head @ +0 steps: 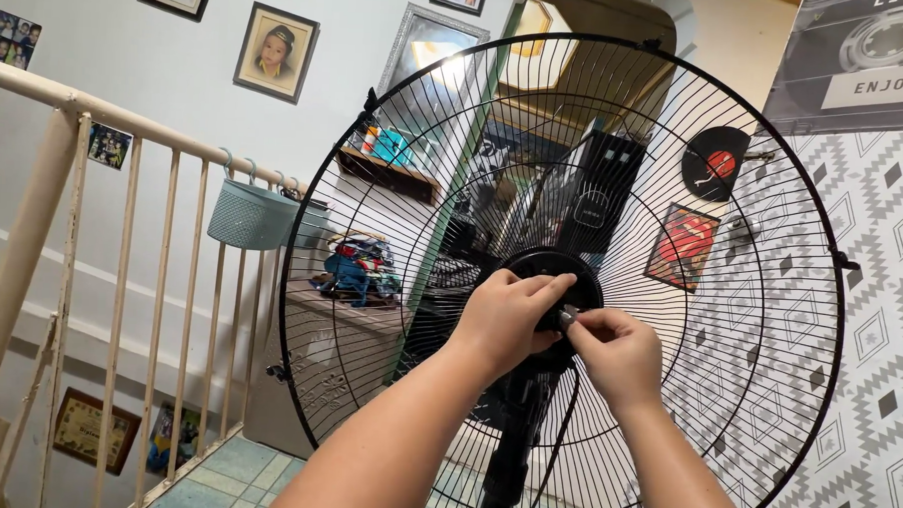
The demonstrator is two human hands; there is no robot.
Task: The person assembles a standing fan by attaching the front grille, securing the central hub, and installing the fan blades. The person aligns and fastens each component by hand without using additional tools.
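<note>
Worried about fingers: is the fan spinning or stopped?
Stopped, apparently: through the grille no blades show, blurred or still, and both hands rest at the hub.

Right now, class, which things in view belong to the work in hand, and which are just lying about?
In hand:
left hand on the black hub
right hand pinching a small metal part
fan grille
fan stand

Lying about:
teal basket on the railing
framed pictures
wall shelf
</note>
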